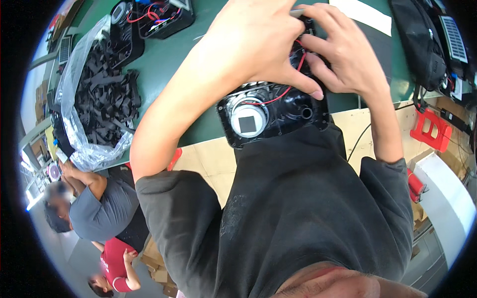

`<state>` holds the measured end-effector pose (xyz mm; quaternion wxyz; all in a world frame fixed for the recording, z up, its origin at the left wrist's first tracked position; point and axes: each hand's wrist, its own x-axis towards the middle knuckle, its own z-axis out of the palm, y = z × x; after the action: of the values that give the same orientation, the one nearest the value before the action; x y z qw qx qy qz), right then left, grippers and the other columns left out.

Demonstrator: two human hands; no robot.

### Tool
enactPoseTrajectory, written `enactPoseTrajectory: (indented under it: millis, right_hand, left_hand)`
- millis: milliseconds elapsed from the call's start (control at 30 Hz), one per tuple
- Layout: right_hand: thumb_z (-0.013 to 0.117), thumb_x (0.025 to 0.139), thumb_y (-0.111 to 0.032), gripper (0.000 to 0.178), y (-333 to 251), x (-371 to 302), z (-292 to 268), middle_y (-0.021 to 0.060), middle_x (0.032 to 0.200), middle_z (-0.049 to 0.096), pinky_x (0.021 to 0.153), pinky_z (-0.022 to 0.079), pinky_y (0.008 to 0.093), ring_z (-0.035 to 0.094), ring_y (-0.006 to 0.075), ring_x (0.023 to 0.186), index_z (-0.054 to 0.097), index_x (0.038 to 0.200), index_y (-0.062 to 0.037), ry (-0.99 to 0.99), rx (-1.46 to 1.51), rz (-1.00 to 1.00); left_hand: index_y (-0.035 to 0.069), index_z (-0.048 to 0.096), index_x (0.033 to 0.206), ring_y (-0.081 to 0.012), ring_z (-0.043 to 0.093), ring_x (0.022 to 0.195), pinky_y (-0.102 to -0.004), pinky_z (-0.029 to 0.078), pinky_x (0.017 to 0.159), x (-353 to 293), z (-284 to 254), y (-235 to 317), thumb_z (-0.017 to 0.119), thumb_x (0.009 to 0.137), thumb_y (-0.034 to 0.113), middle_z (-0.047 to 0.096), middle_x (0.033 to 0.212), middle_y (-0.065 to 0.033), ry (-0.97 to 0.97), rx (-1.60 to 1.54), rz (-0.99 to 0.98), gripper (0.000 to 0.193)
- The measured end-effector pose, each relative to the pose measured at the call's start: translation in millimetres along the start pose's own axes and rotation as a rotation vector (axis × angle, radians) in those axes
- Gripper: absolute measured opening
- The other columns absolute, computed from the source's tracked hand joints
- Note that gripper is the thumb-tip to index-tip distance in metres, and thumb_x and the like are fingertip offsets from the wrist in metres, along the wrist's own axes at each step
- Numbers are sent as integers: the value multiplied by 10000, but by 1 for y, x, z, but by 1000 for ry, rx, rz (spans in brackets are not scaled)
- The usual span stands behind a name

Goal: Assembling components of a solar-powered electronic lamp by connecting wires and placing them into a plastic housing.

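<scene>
A black plastic speaker housing [275, 135], open side up, lies at the table's near edge against my shirt. Inside it sits a round speaker [247, 122] with a square dark patch on its silvery back. A red wire [279, 96] loops from the speaker toward my fingers. My left hand [266, 44] reaches over the housing, thumb stretched beside the wire, other fingers curled and partly hidden. My right hand [343, 52] has its thumb and forefinger bent at the wire's upper part. A grey metallic piece [297, 13] shows between the hands; its kind is unclear.
At left, a clear plastic bag [74, 116] holds many black straps [107, 94]. Another wired black housing [166, 25] stands on the green table [161, 64] behind. A black bag [417, 44] lies at right, above a red stool [431, 130]. Two people sit at lower left.
</scene>
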<state>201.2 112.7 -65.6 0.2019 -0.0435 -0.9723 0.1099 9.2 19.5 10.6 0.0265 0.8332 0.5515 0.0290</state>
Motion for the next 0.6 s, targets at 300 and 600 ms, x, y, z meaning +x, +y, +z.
enactPoseTrajectory:
  millis: [300, 600]
  right_hand:
    - [664, 881, -76, 182, 9, -1, -37, 170, 1229, 628, 862, 532, 397, 636, 316, 1055, 726, 1043, -20, 120, 237, 173]
    - [745, 911, -298, 619, 42, -27, -13, 244, 1410, 505, 1147, 370, 477, 464, 424, 1339, 515, 1412, -17, -28, -32, 483]
  left_hand:
    - [-6, 783, 965, -296, 587, 1072, -386, 438, 950, -9, 30, 6, 800, 596, 785, 621, 1074, -137, 106, 32, -98, 872]
    - [-12, 721, 1150, -369, 545, 1305, -496, 392, 1112, -41, 27, 12, 798, 562, 791, 563, 1428, -196, 250, -95, -25, 997]
